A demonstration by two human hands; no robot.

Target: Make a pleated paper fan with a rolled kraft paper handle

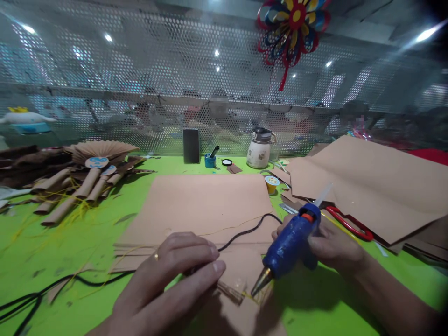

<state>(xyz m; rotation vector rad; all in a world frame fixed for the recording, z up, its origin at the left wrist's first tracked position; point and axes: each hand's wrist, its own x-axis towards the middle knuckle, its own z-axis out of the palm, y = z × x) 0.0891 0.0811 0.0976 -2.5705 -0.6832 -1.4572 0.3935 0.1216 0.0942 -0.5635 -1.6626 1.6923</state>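
- Lying at the lower center of the frame, a narrow brown paper strip [231,293] extends from under the left hand [175,275]; the hot glue gun [290,245] slants beside it, nozzle near its end.
- Strip creased, gun blue with brassy nozzle.
- Left fingers half curled; a grip can't be told.
- Right hand [331,245] wrapped around the gun.

I lost the top of the flower ornament [297,16] at the upper right edge; the left hand [170,273], lower centre, hid part of the small cardboard piece [230,292]; shapes behind the perforated screen [150,60] blurred beyond telling.
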